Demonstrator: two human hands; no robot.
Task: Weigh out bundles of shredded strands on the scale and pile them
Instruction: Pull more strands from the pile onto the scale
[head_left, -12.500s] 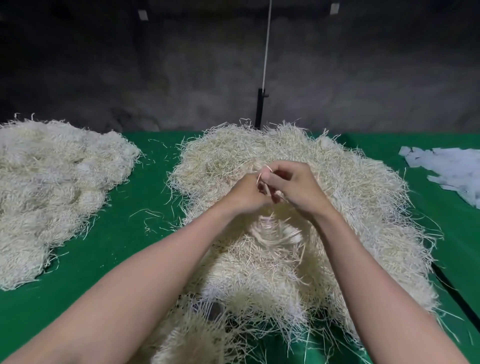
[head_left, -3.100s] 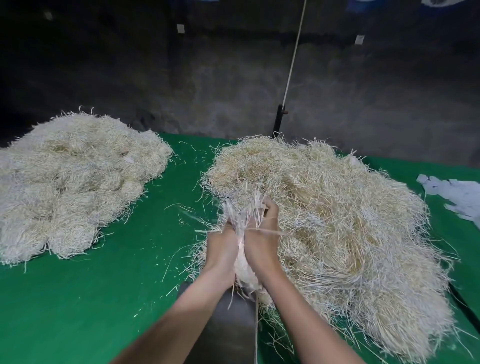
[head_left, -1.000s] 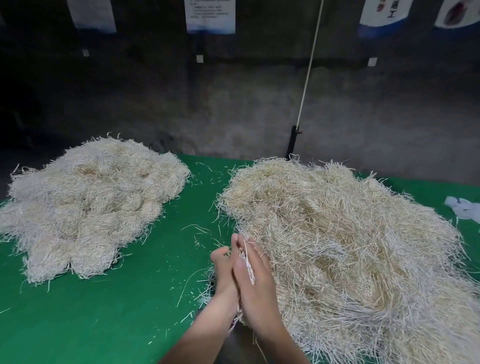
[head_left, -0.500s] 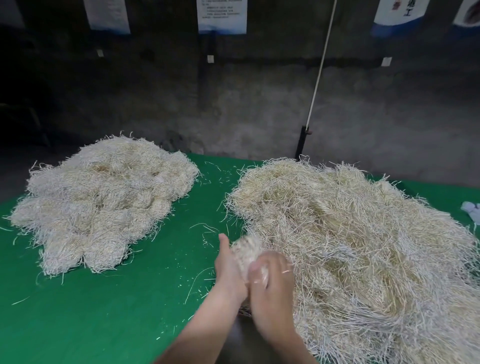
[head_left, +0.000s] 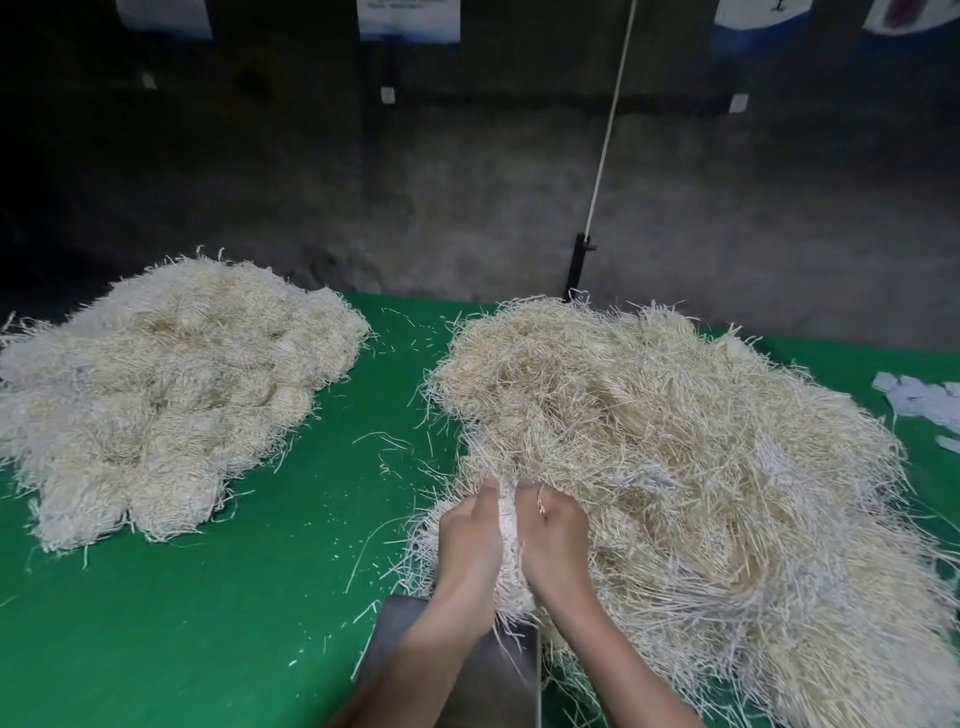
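Tightly — left hand (head_left: 470, 540), right hand (head_left: 554, 536): bundle (head_left: 508, 522).

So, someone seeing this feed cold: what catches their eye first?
The big loose heap of pale strands filling the right of the green table, with a tidier pile of bundles at the left. In front, the left hand and right hand grip a bundle between them over a grey scale plate.
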